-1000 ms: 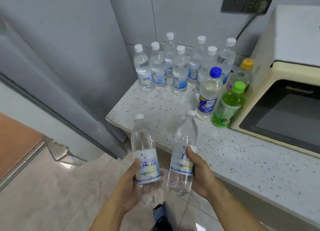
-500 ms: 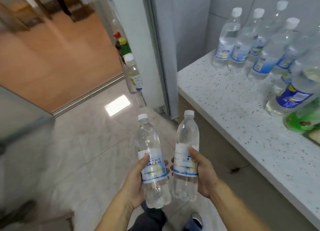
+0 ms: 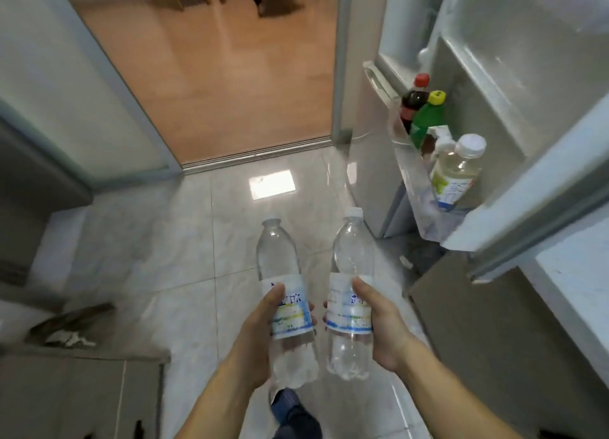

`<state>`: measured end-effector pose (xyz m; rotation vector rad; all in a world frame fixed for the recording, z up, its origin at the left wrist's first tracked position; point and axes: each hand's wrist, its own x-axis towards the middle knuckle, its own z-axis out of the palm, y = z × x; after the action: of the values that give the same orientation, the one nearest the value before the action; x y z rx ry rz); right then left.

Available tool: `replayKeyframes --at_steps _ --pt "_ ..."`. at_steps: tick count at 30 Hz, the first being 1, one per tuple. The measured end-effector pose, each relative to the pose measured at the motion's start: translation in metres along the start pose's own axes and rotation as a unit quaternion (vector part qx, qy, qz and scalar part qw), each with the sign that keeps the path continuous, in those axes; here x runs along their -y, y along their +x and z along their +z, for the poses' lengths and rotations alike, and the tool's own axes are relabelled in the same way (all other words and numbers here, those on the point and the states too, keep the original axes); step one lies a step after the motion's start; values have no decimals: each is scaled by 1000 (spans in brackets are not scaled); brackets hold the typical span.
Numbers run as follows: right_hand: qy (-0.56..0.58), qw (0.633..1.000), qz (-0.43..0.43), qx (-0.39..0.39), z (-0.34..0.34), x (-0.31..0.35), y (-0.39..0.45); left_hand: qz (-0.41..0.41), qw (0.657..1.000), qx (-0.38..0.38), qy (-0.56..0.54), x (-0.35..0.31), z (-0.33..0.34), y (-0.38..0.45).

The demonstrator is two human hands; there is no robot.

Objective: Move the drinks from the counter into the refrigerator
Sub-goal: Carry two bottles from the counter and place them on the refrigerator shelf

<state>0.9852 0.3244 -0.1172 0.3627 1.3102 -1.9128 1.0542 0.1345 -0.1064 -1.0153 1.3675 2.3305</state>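
Nearest, two forearms reach forward over a pale tiled floor (image 3: 184, 274), with a dark shoe (image 3: 290, 412) between them. The left hand (image 3: 260, 336) is wrapped round the label of one clear water bottle (image 3: 283, 293), thumb on the front; the right hand (image 3: 379, 326) grips a second clear water bottle (image 3: 351, 274) the same way. The two bottles stand upright, just beside each other without touching, both with white caps and white labels banded blue and yellow. The blue print on the labels is too blurred to read.

At the right edge a strip of pale worktop (image 3: 580, 290) shows, with a brown cabinet front below it. Beyond it the refrigerator door (image 3: 527, 86) stands open, its inner side facing left. Its lower door shelf (image 3: 425, 188) holds three bottles in a row: nearest, a white-capped bottle of pale yellowish drink (image 3: 456, 172); then a green bottle with a yellow cap (image 3: 426, 116); farthest, a dark cola bottle with a red cap (image 3: 413, 99). A white carton-like item between them is unclear.

The tiled floor ahead lies open up to a sliding-door track (image 3: 257, 155), with a wooden floor (image 3: 204, 66) and chair legs beyond.
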Motion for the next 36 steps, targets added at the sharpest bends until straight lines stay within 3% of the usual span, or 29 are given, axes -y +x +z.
replayKeyframes --at_steps 7,15,28,36 --pt "-79 997 16 8 91 23 66 38 999 -11 28 -73 -71 26" --pt "-43 998 32 13 128 52 151 28 999 -24 -15 -133 -99 102" --pt "28 999 -13 -9 151 212 341 33 999 9 27 -319 -35 284" --pt "63 993 -46 -88 133 289 414 0 997 54 59 -394 9 386"
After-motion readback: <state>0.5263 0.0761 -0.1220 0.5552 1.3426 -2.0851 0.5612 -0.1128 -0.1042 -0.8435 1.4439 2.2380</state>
